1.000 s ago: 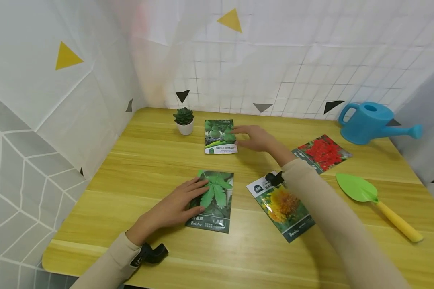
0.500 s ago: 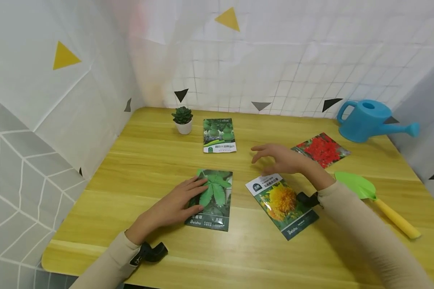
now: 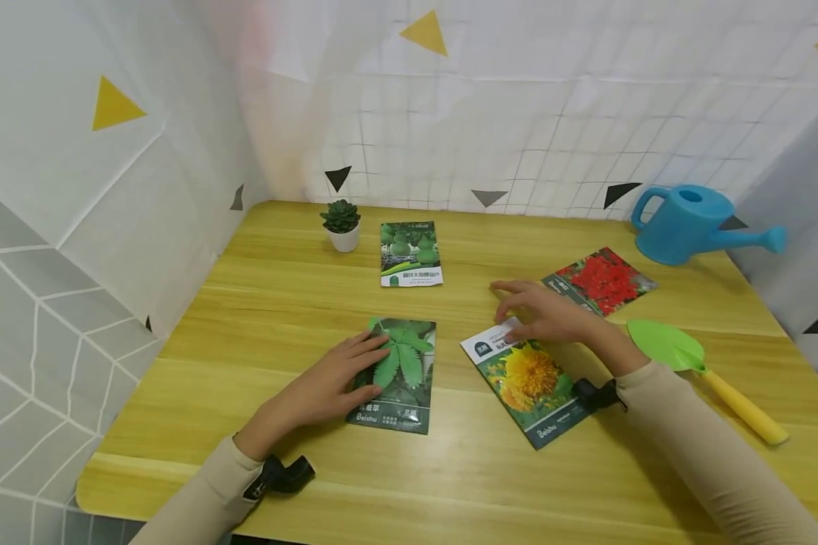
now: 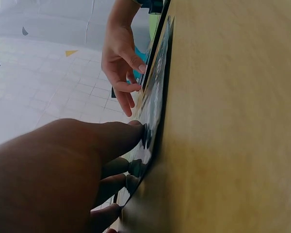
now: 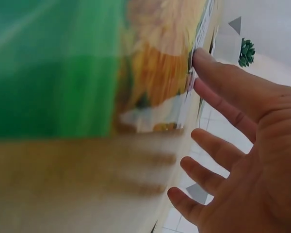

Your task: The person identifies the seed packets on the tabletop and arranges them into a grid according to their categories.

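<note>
My left hand (image 3: 330, 382) rests with extended fingers on a seed packet with a green leaf picture (image 3: 409, 367), at the table's centre. In the left wrist view, the thumb and fingertips of that hand (image 4: 68, 155) touch the packet's face. To the right lies a seed packet with a yellow flower picture (image 3: 532, 378), set at a slant. Over its top end is my right hand (image 3: 548, 312), fingers spread and loosely bent. The right wrist view has that hand's (image 5: 262, 141) thumb at the packet's white end, apparently touching it; the other fingers stand off its edge.
Further back lie a gourd seed packet (image 3: 411, 254) and a red-flower packet (image 3: 603, 281). A potted succulent (image 3: 342, 227) stands at the back left, a blue watering can (image 3: 682, 227) at the back right. A green trowel with a yellow handle (image 3: 743, 407) lies on the right.
My right hand has left the gourd packet and drawn back to the right, down over the yellow-flower packet's top end. My left hand stays on the leaf packet.
</note>
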`<state>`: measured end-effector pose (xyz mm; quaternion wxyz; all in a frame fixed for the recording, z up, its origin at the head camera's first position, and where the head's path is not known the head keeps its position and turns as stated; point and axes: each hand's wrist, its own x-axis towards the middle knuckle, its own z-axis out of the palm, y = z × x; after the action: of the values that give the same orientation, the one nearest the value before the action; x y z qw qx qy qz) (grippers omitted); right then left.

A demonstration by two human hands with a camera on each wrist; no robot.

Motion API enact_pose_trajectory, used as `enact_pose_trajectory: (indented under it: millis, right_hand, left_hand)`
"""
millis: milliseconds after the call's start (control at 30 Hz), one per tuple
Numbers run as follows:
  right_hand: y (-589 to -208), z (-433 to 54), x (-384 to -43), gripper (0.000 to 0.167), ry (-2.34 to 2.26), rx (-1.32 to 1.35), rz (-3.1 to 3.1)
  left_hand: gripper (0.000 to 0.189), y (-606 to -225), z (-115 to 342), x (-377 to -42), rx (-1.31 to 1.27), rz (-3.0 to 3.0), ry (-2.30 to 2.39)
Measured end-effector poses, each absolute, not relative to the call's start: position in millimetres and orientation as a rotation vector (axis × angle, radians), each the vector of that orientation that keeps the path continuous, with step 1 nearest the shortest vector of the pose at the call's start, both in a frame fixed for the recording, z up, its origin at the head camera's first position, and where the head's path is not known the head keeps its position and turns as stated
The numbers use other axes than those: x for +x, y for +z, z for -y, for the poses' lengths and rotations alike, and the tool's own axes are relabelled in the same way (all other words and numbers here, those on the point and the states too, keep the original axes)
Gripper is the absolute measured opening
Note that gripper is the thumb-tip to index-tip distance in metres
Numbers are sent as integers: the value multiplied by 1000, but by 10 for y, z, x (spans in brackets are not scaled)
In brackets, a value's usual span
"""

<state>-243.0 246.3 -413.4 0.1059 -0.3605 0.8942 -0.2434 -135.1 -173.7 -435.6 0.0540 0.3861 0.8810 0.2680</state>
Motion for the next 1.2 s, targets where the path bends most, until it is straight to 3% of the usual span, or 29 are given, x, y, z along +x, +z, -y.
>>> enact_pose_trajectory:
  millis: [733, 1000, 1200]
  right_hand:
    - [-4103, -2517, -2326, 14, -687, -892, -2759]
    - [-3914, -2992, -2527, 54, -601, -507, -2969]
    - [-3945, -3435, -2681, 71, -528, -125, -2978]
  left_hand:
    - [62, -4360, 1725, -1343, 1168, -2683, 818]
    - [62, -4376, 1733, -1339, 1176, -2688, 822]
    - [62, -4362, 1734, -1338, 1183, -2681, 819]
